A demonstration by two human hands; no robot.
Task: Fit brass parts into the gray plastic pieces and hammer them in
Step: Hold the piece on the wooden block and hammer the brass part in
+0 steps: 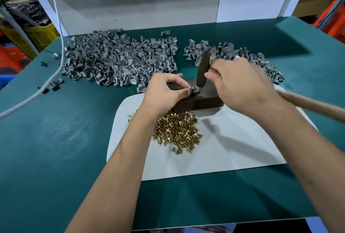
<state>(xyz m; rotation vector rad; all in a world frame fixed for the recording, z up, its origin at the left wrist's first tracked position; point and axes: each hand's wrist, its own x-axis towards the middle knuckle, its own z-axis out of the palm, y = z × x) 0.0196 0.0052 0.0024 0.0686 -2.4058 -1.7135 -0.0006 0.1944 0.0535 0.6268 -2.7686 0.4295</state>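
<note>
My left hand [166, 90] pinches a small gray plastic piece [194, 89] on top of a dark metal block [203, 101]. My right hand [240, 85] grips a hammer close to its head; the wooden handle [309, 102] runs out to the right. The dark hammer head [203, 70] stands almost upright with its lower end on or just above the piece. A heap of brass parts [177, 130] lies on a white sheet [233, 143] just in front of the block.
A large heap of gray plastic pieces [115, 59] covers the green mat [56, 139] at the back left, a smaller heap [233, 53] at the back right. A white cable [56, 27] hangs down on the left. A white board [130, 4] closes the back.
</note>
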